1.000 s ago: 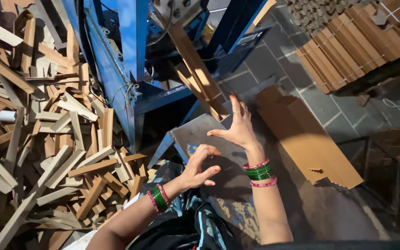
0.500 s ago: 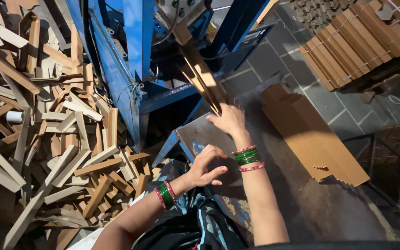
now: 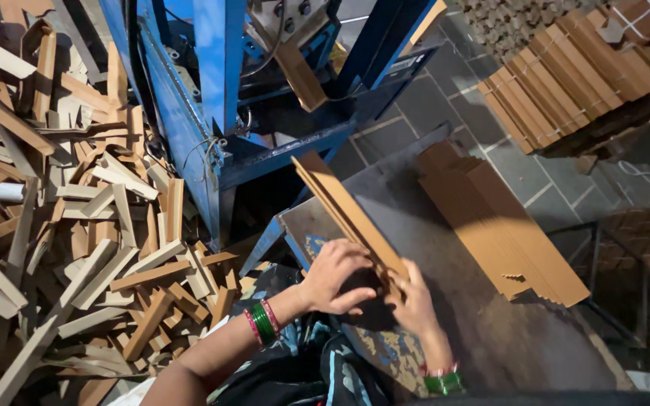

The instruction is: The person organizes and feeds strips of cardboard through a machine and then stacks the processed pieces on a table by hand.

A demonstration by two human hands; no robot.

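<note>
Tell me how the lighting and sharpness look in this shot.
Head view: daylight brightens the scrap pile at left; deep shadow covers the right and bottom edge. The left hand, right hand and the strips they hold are fairly sharp; no glare.

I see a blue steel machine frame (image 3: 220, 90) over a grey tiled floor (image 3: 445, 83); a heap of cardboard offcuts (image 3: 77, 225) at its left, stacked brown strips (image 3: 566, 83) top right, dim light.

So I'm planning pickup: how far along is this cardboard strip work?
Done: stacked strips and a flat pile beside the blue machine. In hand: left hand and right hand grip a strip bundle. Left: loose offcuts heaped on the floor.
</note>
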